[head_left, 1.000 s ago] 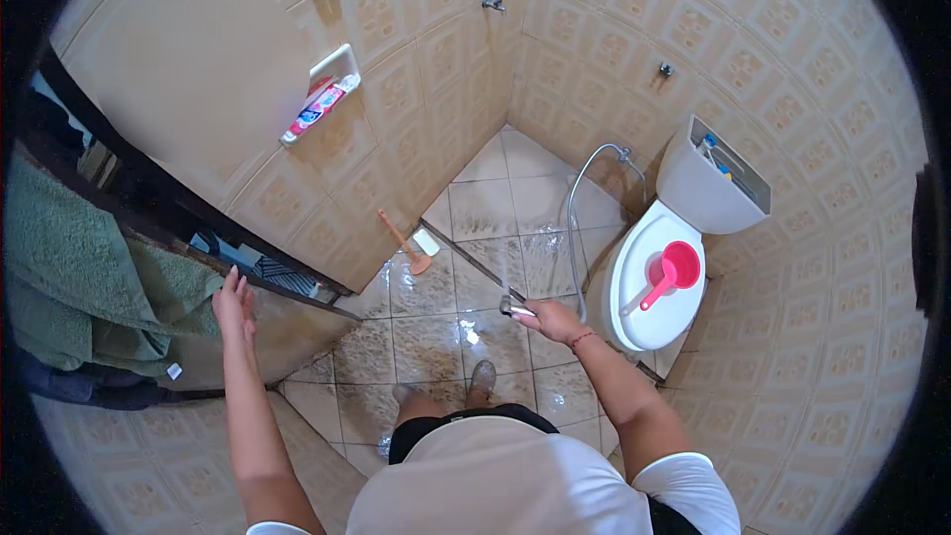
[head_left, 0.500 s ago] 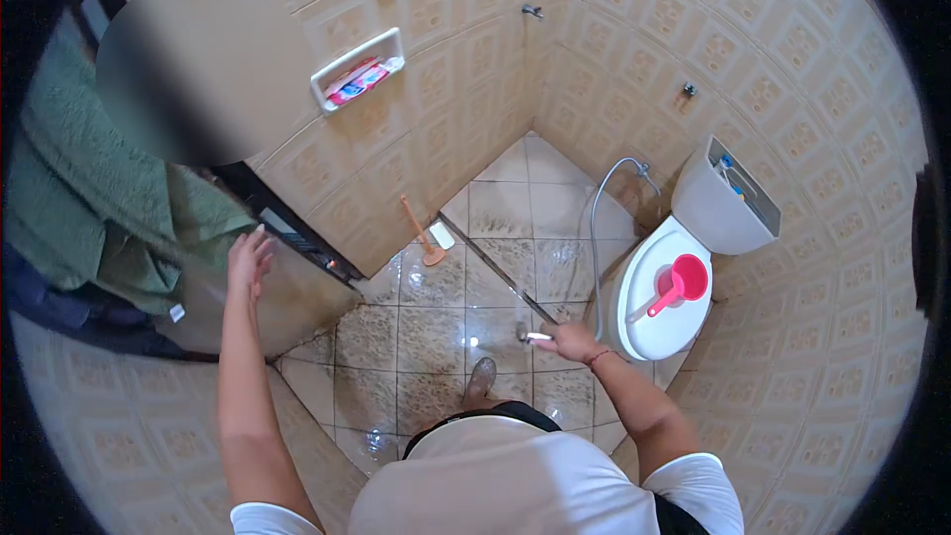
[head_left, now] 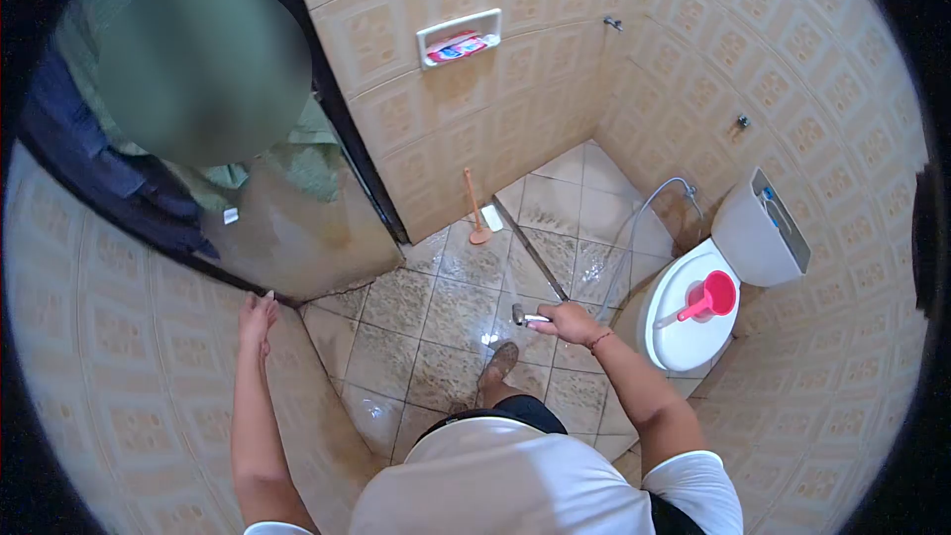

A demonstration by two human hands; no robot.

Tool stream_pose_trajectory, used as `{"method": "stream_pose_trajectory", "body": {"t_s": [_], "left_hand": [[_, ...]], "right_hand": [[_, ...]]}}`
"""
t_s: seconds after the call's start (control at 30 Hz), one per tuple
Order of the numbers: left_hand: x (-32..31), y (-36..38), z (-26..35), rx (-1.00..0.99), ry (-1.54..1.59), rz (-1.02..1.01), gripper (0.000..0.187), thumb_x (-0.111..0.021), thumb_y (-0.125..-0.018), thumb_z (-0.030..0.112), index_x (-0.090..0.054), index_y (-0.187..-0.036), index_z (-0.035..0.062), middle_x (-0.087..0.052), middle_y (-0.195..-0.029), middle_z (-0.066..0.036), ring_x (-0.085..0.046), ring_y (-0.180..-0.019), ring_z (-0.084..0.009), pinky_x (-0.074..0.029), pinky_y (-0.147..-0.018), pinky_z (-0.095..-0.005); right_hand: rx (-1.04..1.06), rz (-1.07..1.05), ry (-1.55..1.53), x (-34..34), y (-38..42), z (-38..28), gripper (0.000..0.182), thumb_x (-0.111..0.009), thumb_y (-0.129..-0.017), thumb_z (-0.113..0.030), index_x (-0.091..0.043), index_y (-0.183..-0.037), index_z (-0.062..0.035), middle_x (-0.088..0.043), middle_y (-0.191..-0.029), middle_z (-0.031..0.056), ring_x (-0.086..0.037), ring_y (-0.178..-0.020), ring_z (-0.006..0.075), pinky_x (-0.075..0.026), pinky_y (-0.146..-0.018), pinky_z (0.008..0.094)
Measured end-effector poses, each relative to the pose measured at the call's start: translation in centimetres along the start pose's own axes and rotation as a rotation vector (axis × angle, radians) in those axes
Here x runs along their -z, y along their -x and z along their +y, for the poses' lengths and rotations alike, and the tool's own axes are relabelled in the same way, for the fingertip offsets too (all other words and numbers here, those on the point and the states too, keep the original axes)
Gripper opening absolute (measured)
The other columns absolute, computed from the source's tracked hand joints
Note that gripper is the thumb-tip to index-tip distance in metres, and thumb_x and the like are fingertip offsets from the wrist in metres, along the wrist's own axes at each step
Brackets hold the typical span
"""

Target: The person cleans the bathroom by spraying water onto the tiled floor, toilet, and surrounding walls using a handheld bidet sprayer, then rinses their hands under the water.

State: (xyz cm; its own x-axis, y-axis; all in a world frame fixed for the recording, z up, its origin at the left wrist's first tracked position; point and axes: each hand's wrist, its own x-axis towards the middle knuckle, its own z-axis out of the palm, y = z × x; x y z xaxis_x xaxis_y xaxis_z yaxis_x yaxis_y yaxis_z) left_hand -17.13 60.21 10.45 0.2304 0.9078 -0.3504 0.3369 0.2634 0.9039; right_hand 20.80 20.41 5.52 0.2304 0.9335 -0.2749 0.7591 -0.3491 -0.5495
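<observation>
A small silver metal spray head (head_left: 518, 315) points over the wet, brown-stained tile floor (head_left: 451, 372), gripped in the right hand (head_left: 570, 322). A thin grey hose (head_left: 646, 209) curves beside the white toilet (head_left: 682, 345), whose lid bears a pink plastic dipper (head_left: 715, 294). The left hand (head_left: 258, 321), fingers loosely extended, is near the beige patterned wall (head_left: 149, 367).

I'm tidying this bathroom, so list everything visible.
wall tiles: many, beige, around
floor tiles: many, stained beige, below
toilet: 1, white, right
dipper: 1, pink, on toilet
hose: 1, grey, beside toilet
handled tool: 1, orange, by wall
block: 1, white, beside tool
strip: 1, dark, across floor
holder: 1, white, in wall
packaging: 1+, pink, in holder
fittings: 2, metallic, on walls
towelling: 1+, green, hanging left
cloth: 1+, navy, far left
sprayer: 1, silver, held
right hand: 1, bare, around sprayer
left hand: 1, bare, by wall
</observation>
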Motion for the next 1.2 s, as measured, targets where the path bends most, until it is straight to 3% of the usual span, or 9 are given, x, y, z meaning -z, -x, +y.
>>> {"method": "stream_pose_trajectory", "body": {"t_s": [0.07,0.3,0.47,0.53,0.67,0.8,0.97,1.07,1.2], "left_hand": [[2.3,2.5,-1.5,-0.001,0.02,0.072,0.07,-0.055,-0.075,0.023,-0.018,-0.126,-0.0047,-0.05,-0.103,-0.015,-0.052,-0.088,-0.0175,-0.042,-0.069,-0.0273],[8.0,6.9,-8.7,0.09,0.022,0.109,0.068,-0.054,-0.074,0.019,-0.019,-0.126,-0.0052,-0.051,-0.102,-0.014,-0.053,-0.085,-0.0177,-0.043,-0.069,-0.0275],[8.6,13.6,-12.7,0.123,0.122,0.268,0.065,-0.054,-0.073,0.016,-0.021,-0.125,-0.0064,-0.052,-0.098,-0.011,-0.052,-0.081,-0.0155,-0.043,-0.066,-0.026],[8.4,16.2,-14.4,0.172,0.176,0.325,0.019,-0.05,-0.077,0.014,-0.046,-0.092,0.003,-0.054,-0.083,-0.006,-0.053,-0.075,-0.0139,-0.041,-0.059,-0.0237],[8.5,21.8,-19.8,0.337,0.17,0.353,0.021,-0.05,-0.076,0.014,-0.046,-0.094,0.0028,-0.054,-0.079,-0.005,-0.053,-0.068,-0.014,-0.041,-0.053,-0.0225],[6.3,28.7,-21.7,0.475,0.172,0.439,0.031,-0.051,-0.076,0.015,-0.044,-0.103,0.0022,-0.054,-0.075,-0.005,-0.053,-0.063,-0.0134,-0.041,-0.049,-0.0221],[1.8,33.8,-22.9,0.524,0.288,0.518,0.033,-0.05,-0.076,0.014,-0.042,-0.106,0.0039,-0.054,-0.075,-0.005,-0.053,-0.064,-0.0122,-0.042,-0.049,-0.0217],[-1.5,34.9,-22.7,0.495,0.354,0.579,0.01,-0.053,-0.076,0.009,-0.047,-0.081,0.0029,-0.053,-0.067,-0.004,-0.049,-0.053,-0.0093,-0.04,-0.044,-0.0186],[-5.0,35.5,-23.7,0.479,0.371,0.564,0.011,-0.051,-0.076,0.01,-0.048,-0.085,0.004,-0.054,-0.072,-0.004,-0.051,-0.061,-0.0095,-0.041,-0.048,-0.019]], "right_hand": [[0.022,-0.01,0.016,-0.4,0.2,-0.5,0.041,-0.043,-0.077,-0.049,-0.051,-0.08,-0.0092,-0.054,-0.065,0.0155,-0.053,-0.063,0.0336,-0.04,-0.056,0.0404],[0.047,-0.059,0.071,-1.3,1.7,-3.4,0.039,-0.044,-0.078,-0.047,-0.051,-0.08,-0.0086,-0.054,-0.066,0.0152,-0.053,-0.062,0.0335,-0.041,-0.057,0.0399],[0.337,-0.338,0.072,-2.9,2.9,-6.0,0.036,-0.047,-0.078,-0.042,-0.052,-0.081,-0.0068,-0.053,-0.064,0.0154,-0.052,-0.062,0.0332,-0.041,-0.056,0.0394],[0.381,-0.43,0.08,-2.4,2.8,-6.3,0.035,-0.048,-0.079,-0.04,-0.053,-0.08,-0.006,-0.052,-0.064,0.0157,-0.052,-0.062,0.0328,-0.041,-0.056,0.0384],[0.43,-0.512,0.036,-0.4,1.5,-5.6,0.036,-0.046,-0.08,-0.041,-0.053,-0.075,-0.0053,-0.051,-0.058,0.0147,-0.051,-0.054,0.0302,-0.04,-0.053,0.0378],[0.193,-0.561,-0.127,2.8,1.1,-5.5,0.031,-0.048,-0.081,-0.034,-0.054,-0.075,-0.0033,-0.042,-0.053,0.0046,-0.044,-0.053,0.0134,-0.037,-0.051,0.0281],[0.202,-0.438,-0.31,2.9,2.0,-1.5,0.032,-0.048,-0.081,-0.03,-0.052,-0.072,0.0001,-0.037,-0.052,0.0007,-0.037,-0.054,0.0095,-0.034,-0.049,0.0262],[0.133,-0.339,-0.269,3.9,4.0,1.3,0.033,-0.048,-0.082,-0.029,-0.05,-0.07,0.0014,-0.039,-0.053,0.0011,-0.037,-0.054,0.01,-0.034,-0.05,0.0262],[-0.065,-0.082,-0.199,4.4,6.4,7.1,0.037,-0.049,-0.08,-0.036,-0.05,-0.071,0.0005,-0.042,-0.054,0.0108,-0.039,-0.053,0.0171,-0.036,-0.052,0.0307]]}}
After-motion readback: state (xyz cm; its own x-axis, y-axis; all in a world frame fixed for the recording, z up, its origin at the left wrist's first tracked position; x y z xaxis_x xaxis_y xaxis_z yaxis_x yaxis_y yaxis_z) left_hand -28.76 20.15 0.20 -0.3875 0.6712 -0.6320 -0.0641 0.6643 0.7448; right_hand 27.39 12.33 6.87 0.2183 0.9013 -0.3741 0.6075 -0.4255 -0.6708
